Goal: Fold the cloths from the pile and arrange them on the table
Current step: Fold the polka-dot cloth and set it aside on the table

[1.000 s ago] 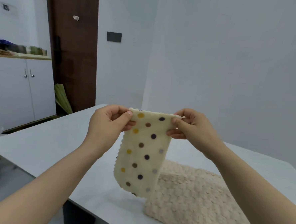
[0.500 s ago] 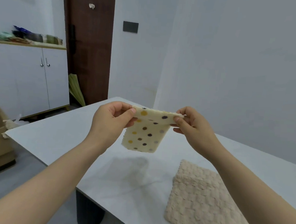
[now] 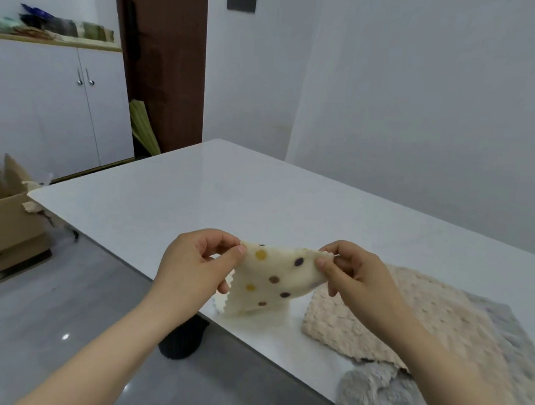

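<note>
Over the near edge of the white table (image 3: 229, 193), the cream dotted cloth (image 3: 274, 281) is pinched at its top corners between thumb and fingers of the left hand (image 3: 193, 269) and the right hand (image 3: 355, 276). Compared with half a second ago it has been lowered, its bottom edge now brought close to the tabletop, just beside the beige textured cloth (image 3: 378, 318).

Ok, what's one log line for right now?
left hand: pinches polka-dot cloth | right hand: pinches it | beige bobbled cloth: lies on table | grey fluffy cloth: touching it
</note>
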